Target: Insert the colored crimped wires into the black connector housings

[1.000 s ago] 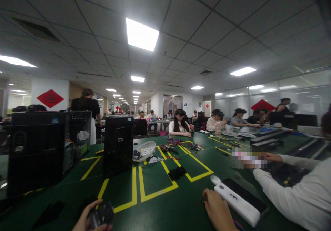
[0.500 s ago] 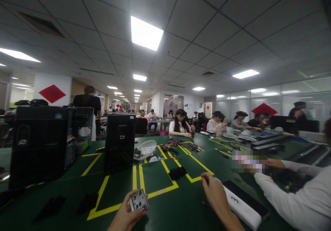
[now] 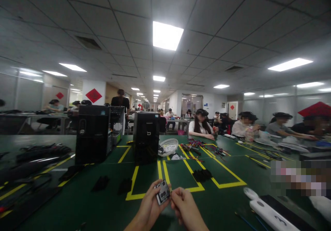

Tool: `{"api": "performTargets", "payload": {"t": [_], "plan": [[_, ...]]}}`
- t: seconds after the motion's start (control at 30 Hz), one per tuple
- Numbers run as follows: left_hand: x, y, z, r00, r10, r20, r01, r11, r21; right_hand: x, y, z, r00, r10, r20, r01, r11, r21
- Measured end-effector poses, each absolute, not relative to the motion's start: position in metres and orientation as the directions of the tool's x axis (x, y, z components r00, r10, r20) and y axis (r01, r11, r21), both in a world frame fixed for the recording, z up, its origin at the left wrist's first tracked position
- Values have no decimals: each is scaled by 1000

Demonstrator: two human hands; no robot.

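Observation:
My left hand (image 3: 148, 203) grips a small silver box-shaped device with dark square markings (image 3: 162, 193), tilted above the green table. Close against its right edge, my right hand (image 3: 184, 205) has thumb and forefinger pinched together. Whatever sits between those fingertips is too small to make out, and I cannot tell whether they touch the device. Yellow tape (image 3: 141, 196) outlines areas on the green table (image 3: 111, 210) just beyond both hands.
Two black computer cases (image 3: 146, 137) stand ahead and to the left. A white basket (image 3: 172, 147) and tangled coloured cables (image 3: 195, 144) lie farther back. Dark gloves-like bundles (image 3: 202, 175) rest nearby. At right is a white device marked 3 (image 3: 271, 213). A co-worker (image 3: 201, 125) sits opposite.
My right hand has come from beside the white device to the small silver device in my left hand. The view has turned left.

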State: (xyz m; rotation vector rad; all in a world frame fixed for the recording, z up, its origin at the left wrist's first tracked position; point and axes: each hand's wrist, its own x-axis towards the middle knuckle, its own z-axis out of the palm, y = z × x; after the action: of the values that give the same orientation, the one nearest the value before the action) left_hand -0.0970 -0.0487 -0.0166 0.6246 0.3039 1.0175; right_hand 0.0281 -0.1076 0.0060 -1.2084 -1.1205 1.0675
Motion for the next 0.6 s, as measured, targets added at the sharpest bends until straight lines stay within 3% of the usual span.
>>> {"api": "performTargets", "payload": {"t": [0.33, 0.6], "plan": [[-93, -65, -7, 479, 872, 102, -717, 322, 618, 30, -118, -5, 174, 981, 88, 13, 87, -996], [-94, -68, -7, 509, 854, 112, -707, 340, 619, 32, -122, -2, 163, 981, 103, -59, 114, -992]]}}
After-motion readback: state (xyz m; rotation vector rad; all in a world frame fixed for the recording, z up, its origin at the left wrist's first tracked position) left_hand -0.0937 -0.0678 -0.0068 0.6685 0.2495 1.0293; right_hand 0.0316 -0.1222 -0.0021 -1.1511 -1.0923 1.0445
